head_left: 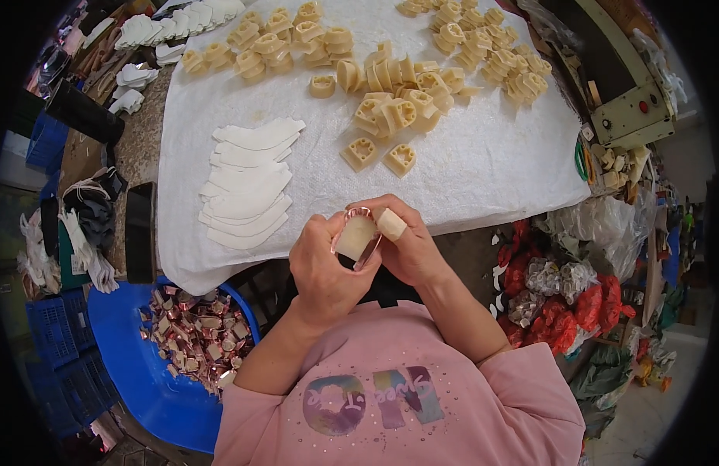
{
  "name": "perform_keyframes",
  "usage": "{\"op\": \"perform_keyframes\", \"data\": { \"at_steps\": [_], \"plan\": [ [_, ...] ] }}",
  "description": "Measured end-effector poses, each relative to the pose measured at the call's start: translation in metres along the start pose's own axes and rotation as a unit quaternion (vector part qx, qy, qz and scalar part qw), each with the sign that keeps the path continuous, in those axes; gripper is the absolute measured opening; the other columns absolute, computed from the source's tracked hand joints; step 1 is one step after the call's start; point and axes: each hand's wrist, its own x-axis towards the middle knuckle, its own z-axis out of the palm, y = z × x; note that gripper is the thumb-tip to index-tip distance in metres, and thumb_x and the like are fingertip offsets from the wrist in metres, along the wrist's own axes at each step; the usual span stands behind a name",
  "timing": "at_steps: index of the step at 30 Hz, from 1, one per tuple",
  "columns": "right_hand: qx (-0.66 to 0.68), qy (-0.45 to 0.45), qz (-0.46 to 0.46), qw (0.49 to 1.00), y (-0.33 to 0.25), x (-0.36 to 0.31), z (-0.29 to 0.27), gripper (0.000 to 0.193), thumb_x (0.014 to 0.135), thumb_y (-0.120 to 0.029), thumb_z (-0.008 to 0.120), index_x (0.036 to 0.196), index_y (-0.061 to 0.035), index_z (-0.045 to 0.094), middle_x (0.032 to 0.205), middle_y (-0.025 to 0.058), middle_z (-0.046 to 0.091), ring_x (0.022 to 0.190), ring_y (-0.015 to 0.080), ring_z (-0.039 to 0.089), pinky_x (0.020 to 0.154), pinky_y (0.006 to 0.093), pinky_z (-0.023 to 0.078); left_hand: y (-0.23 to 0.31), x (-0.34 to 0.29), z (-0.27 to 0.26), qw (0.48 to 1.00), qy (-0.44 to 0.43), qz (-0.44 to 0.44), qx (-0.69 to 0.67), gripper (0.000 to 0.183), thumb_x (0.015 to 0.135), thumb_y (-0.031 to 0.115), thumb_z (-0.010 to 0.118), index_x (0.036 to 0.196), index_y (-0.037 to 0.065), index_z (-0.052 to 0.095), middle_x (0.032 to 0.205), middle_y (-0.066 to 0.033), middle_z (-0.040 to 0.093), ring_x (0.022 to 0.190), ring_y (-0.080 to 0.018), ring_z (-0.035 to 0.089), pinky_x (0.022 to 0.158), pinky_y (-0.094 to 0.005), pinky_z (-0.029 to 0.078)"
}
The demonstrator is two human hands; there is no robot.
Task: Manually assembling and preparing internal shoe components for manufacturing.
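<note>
Just beyond the table's near edge, my left hand (317, 260) and my right hand (410, 248) grip one shoe heel (355, 239) between them. Its face is cream, and shiny rose-pink covering shows around its rim. The fingers of both hands are bent around its sides, partly hiding it. A pale wrap (391, 224) covers my right thumb. On the white-covered table to the left lie overlapping white curved cut pieces (247, 186). Bare beige heels are heaped beyond my hands; two of them, a left one (360, 154) and a right one (400, 159), lie nearest.
A blue basin (119, 365) at lower left holds many rose-pink covered heels (200, 334). A dark phone (140, 231) lies at the table's left side. More white pieces (173, 25) are stacked at far left. Red plastic bags (588, 303) pile up on the right, below a machine (635, 116).
</note>
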Motion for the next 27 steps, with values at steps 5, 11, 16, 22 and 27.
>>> {"op": "perform_keyframes", "data": {
  "at_steps": [5, 11, 16, 22, 27],
  "plan": [
    [-0.354, 0.031, -0.060, 0.933, 0.000, -0.001, 0.004, 0.030, 0.095, -0.027, 0.046, 0.104, -0.0003, 0.056, 0.097, 0.0065, 0.060, 0.086, 0.0098, 0.055, 0.075, 0.0250, 0.046, -0.005, -0.005, 0.005, 0.998, 0.034, -0.013, 0.044, 0.045, 0.057, 0.007, 0.079, 0.091, -0.001, 0.050, 0.073, -0.0114, 0.049, 0.059, -0.0272, 0.055, 0.052, -0.0337, 0.045],
    [-0.199, 0.019, -0.003, 0.980, 0.010, 0.012, -0.018, 0.040, 0.095, -0.038, 0.044, 0.105, -0.0007, 0.056, 0.093, 0.0052, 0.058, 0.081, 0.0120, 0.054, 0.071, 0.0252, 0.045, -0.014, 0.000, 0.001, 0.999, 0.008, -0.004, 0.031, 0.050, 0.059, 0.002, 0.079, 0.096, -0.001, 0.045, 0.076, -0.0137, 0.054, 0.064, -0.0235, 0.058, 0.056, -0.0295, 0.047],
    [-0.165, -0.023, -0.013, 0.986, 0.005, 0.021, -0.016, 0.053, 0.094, -0.049, 0.038, 0.110, -0.0019, 0.057, 0.084, 0.0034, 0.056, 0.076, 0.0112, 0.050, 0.066, 0.0230, 0.039, -0.025, 0.001, -0.012, 0.999, 0.029, -0.002, 0.029, 0.048, 0.061, 0.000, 0.077, 0.098, -0.001, 0.046, 0.079, -0.0137, 0.056, 0.067, -0.0225, 0.059, 0.058, -0.0281, 0.048],
    [-0.286, -0.037, -0.032, 0.957, -0.007, 0.036, -0.006, 0.034, 0.093, -0.032, 0.047, 0.108, -0.0025, 0.057, 0.081, 0.0032, 0.057, 0.075, 0.0119, 0.050, 0.068, 0.0247, 0.041, -0.046, -0.022, -0.058, 0.989, 0.062, -0.089, 0.097, 0.047, 0.065, -0.001, 0.073, 0.105, -0.001, 0.049, 0.089, -0.0120, 0.056, 0.080, -0.0192, 0.058, 0.070, -0.0267, 0.047],
    [-0.471, -0.092, -0.135, 0.867, 0.005, 0.061, 0.006, 0.024, 0.082, -0.005, 0.058, 0.106, -0.0014, 0.057, 0.085, 0.0074, 0.056, 0.077, 0.0188, 0.053, 0.072, 0.0292, 0.044, -0.088, -0.077, -0.133, 0.938, 0.149, -0.204, 0.236, 0.045, 0.072, -0.001, 0.068, 0.113, -0.002, 0.049, 0.105, -0.0134, 0.051, 0.096, -0.0211, 0.052, 0.085, -0.0321, 0.042]
  ]
}}
